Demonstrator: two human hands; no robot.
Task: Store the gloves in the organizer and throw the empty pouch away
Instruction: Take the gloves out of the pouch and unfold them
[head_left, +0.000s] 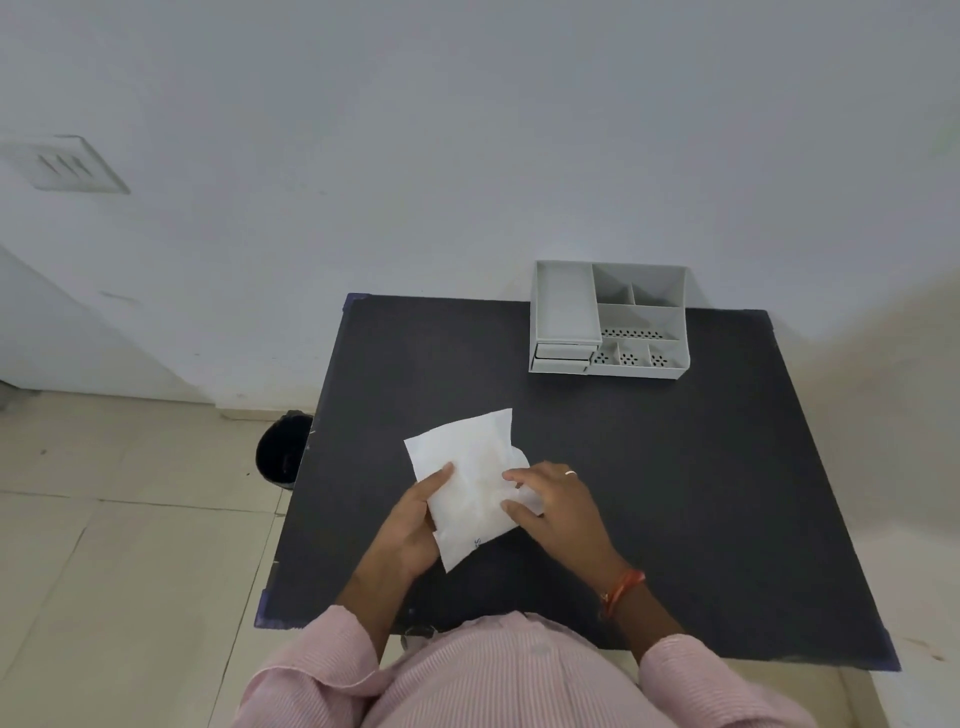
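A white paper pouch (467, 467) lies over the near middle of the black table (675, 467), held in both hands. My left hand (410, 525) grips its left edge with the thumb on top. My right hand (556, 509) pinches its crumpled right edge. The gloves are not visible; whether they are inside the pouch cannot be told. A grey plastic organizer (563, 306) with several open compartments and two small drawers stands at the far right of the table, well beyond both hands.
A black waste bin (283, 449) stands on the tiled floor just off the table's left edge. A white wall rises right behind the table. My pink sleeves and torso fill the bottom of the view.
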